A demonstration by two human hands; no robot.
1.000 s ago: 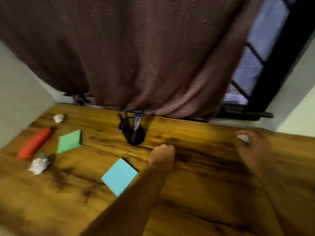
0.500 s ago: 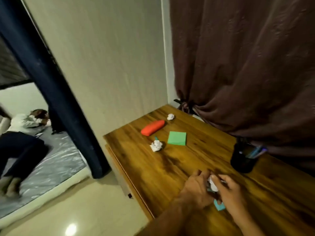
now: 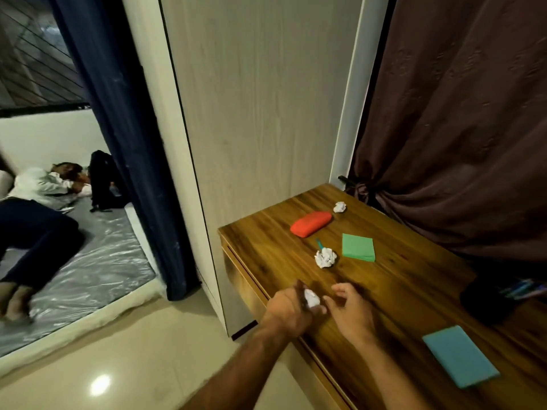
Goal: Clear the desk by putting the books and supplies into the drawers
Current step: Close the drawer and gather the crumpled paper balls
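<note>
My left hand [image 3: 287,309] is closed around a small crumpled white paper ball [image 3: 311,298] above the near left part of the wooden desk [image 3: 408,291]. Right beside the ball, my right hand [image 3: 350,312] holds nothing, its fingers loosely apart. Farther back on the desk lie a red case [image 3: 310,223], a green sticky-note pad [image 3: 358,247], a second paper ball [image 3: 325,257] with a teal pen tip [image 3: 319,243] behind it, and a third paper ball [image 3: 339,207]. A blue note pad [image 3: 460,360] lies near right, beside a black pen cup [image 3: 491,300].
The desk's left front face [image 3: 245,279] shows a drawer seam, shut. A brown curtain [image 3: 461,128] hangs behind the desk and a pale panel wall [image 3: 260,113] stands left of it. Beyond a dark blue curtain [image 3: 130,143], a person [image 3: 38,208] lies on a mattress.
The view swung left from the desk's middle to its left end. The paper ball passed from my right hand into my left hand, and the right hand's fingers came apart.
</note>
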